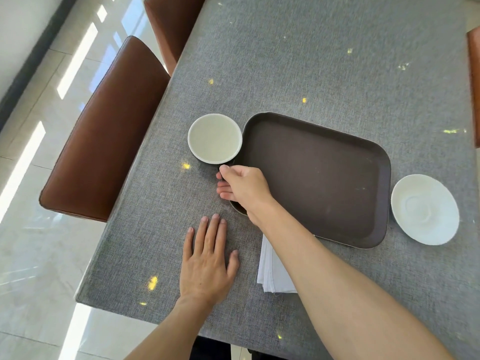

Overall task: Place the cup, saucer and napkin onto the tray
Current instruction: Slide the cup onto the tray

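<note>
A white-rimmed cup (215,138), seen from above, stands on the grey table just left of the dark brown tray (319,178). My right hand (242,188) reaches across the tray's near-left corner, thumb and fingers closed on the cup's dark handle at its near side. My left hand (207,261) lies flat on the table, fingers spread, holding nothing. A white saucer (424,209) sits to the right of the tray. A folded white napkin (270,271) lies in front of the tray, partly hidden under my right forearm. Nothing lies in the tray.
The table's left edge (145,162) runs close to the cup. Two brown leather chairs (104,141) stand along that side, over a shiny tiled floor. Another brown chair edge (474,87) shows at the far right.
</note>
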